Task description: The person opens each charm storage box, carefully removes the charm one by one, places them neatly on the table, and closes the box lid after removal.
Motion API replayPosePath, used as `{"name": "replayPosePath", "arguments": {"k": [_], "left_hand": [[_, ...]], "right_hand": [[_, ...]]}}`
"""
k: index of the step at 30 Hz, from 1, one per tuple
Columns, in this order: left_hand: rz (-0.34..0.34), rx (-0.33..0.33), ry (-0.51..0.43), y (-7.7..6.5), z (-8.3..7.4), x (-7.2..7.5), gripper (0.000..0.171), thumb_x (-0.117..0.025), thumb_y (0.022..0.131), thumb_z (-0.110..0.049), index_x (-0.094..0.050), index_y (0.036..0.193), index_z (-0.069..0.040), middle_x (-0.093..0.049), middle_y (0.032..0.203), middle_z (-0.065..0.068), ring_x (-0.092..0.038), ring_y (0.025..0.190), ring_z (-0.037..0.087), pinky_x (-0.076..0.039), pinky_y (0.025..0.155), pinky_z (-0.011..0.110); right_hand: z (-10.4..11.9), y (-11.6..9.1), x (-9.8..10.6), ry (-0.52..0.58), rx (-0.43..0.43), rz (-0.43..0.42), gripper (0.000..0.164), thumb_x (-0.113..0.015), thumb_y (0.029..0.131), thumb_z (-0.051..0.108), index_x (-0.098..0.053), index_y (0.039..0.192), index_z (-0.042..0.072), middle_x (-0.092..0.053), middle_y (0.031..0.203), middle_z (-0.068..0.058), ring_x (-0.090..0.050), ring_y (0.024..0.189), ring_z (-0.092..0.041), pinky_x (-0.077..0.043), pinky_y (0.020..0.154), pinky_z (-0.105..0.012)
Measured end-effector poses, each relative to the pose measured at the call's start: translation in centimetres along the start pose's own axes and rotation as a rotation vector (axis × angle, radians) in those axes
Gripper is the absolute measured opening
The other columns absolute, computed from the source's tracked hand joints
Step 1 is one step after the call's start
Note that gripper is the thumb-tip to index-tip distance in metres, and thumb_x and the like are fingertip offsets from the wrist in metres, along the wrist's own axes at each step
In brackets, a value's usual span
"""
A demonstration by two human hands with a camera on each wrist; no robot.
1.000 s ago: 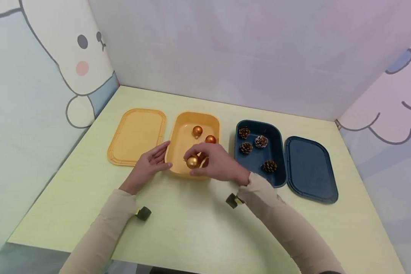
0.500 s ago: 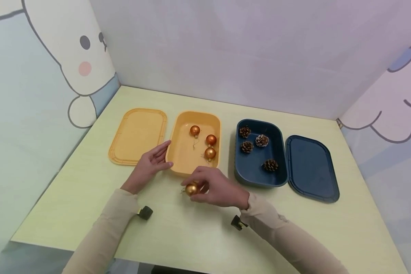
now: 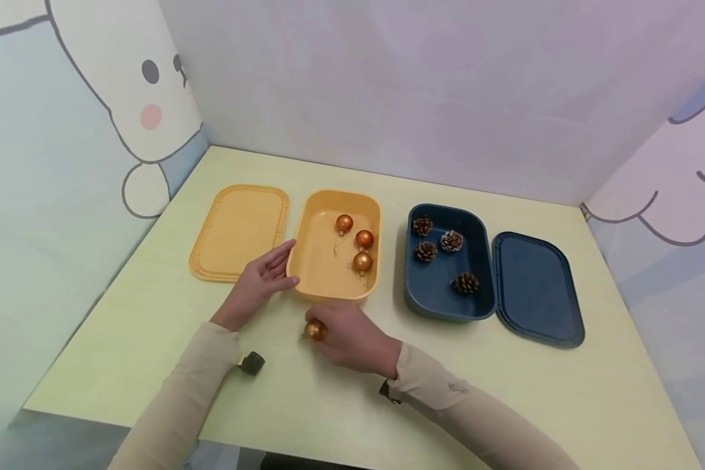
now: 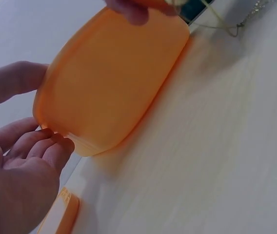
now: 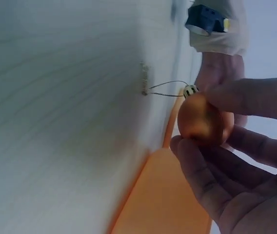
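My right hand point(image 3: 352, 336) pinches a gold Christmas bauble point(image 3: 315, 330) just above the table, in front of the yellow box point(image 3: 323, 290). A thin string loop hangs from the bauble's cap in the right wrist view; a rounded orange edge shows behind it, and I cannot tell whether it is a second bauble. With fairly straight fingers, my left hand point(image 3: 257, 287) touches the yellow box's left side near its front corner. Inside that box lie two copper baubles point(image 3: 344, 223) and a gold bauble point(image 3: 362, 262).
Left of the yellow box lies its flat yellow lid point(image 3: 243, 228). A dark blue box point(image 3: 440, 307) with several pine cones point(image 3: 452, 241) stands to the right, and a dark blue lid point(image 3: 537, 287) lies beyond it. The table point(image 3: 435, 365) meets a wall at the back.
My right hand has drawn the gold bauble out of the yellow box, toward the front and slightly left. One copper bauble in the box has shifted a little. My left hand stays at the box.
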State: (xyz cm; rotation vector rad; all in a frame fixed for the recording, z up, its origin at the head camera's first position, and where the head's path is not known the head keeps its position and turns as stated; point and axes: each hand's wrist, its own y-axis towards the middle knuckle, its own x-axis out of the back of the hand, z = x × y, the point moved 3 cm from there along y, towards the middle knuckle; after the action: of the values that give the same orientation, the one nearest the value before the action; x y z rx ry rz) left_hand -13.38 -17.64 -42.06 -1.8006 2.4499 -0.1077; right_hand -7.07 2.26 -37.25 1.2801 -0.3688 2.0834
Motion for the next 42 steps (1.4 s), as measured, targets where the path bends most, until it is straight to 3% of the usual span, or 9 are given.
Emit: {"name": "replayPosePath", "arguments": {"k": [5,7,12,16,27,42], "left_hand": [[-0.007,0.002,0.017,0.1,-0.1,0.2,0.075,-0.067,0.095,-0.008,-0.03,0.159,-0.02,-0.024,0.168,-0.005,-0.021,0.156,0.016,-0.033,0.121,0.029],[-0.008,0.004,0.025,0.1,-0.1,0.2,0.075,-0.067,0.095,-0.008,-0.031,0.159,-0.022,-0.024,0.168,-0.006,-0.021,0.156,0.015,-0.033,0.121,0.028],[-0.003,0.01,0.027,0.1,-0.3,0.2,0.075,-0.067,0.095,-0.008,-0.03,0.159,-0.022,-0.024,0.168,-0.005,-0.022,0.156,0.015,-0.032,0.121,0.028],[0.001,0.009,0.026,0.1,-0.3,0.1,0.075,-0.068,0.095,-0.008,-0.03,0.159,-0.021,-0.024,0.168,-0.005,-0.022,0.156,0.015,-0.032,0.121,0.029],[-0.001,0.017,0.047,0.2,-0.1,0.1,0.074,-0.067,0.096,-0.011,-0.031,0.159,-0.025,-0.025,0.168,-0.006,-0.024,0.156,0.014,-0.034,0.12,0.026],[0.005,0.021,0.041,0.0,0.1,0.1,0.074,-0.068,0.096,-0.011,-0.03,0.159,-0.023,-0.024,0.168,-0.005,-0.023,0.156,0.015,-0.034,0.12,0.027]], "right_hand": [[0.3,0.6,-0.6,-0.148,0.056,-0.022,0.015,-0.071,0.093,0.012,-0.07,0.108,0.014,-0.067,0.103,-0.001,-0.062,0.088,-0.012,-0.057,0.078,-0.021],[0.2,0.8,-0.8,-0.194,0.047,-0.025,0.016,-0.071,0.093,0.013,-0.072,0.109,0.016,-0.067,0.105,-0.002,-0.063,0.087,-0.012,-0.057,0.074,-0.019],[0.1,1.3,-1.2,-0.327,0.016,0.001,0.015,-0.069,0.095,0.021,-0.074,0.109,0.023,-0.07,0.101,0.002,-0.059,0.076,-0.01,-0.044,0.058,-0.014],[0.1,1.7,-1.4,-0.387,0.018,0.009,0.015,-0.068,0.096,0.024,-0.073,0.11,0.024,-0.07,0.099,0.003,-0.056,0.073,-0.01,-0.037,0.055,-0.014],[0.0,2.2,-2.2,-0.433,0.094,-0.128,0.01,-0.066,0.097,0.022,-0.072,0.104,0.027,-0.068,0.097,0.004,-0.055,0.071,-0.009,-0.036,0.052,-0.015],[-0.1,2.1,-2.6,-0.422,0.11,-0.152,0.014,-0.067,0.096,0.018,-0.076,0.1,0.028,-0.07,0.102,0.006,-0.064,0.083,-0.006,-0.051,0.062,-0.015]]}}
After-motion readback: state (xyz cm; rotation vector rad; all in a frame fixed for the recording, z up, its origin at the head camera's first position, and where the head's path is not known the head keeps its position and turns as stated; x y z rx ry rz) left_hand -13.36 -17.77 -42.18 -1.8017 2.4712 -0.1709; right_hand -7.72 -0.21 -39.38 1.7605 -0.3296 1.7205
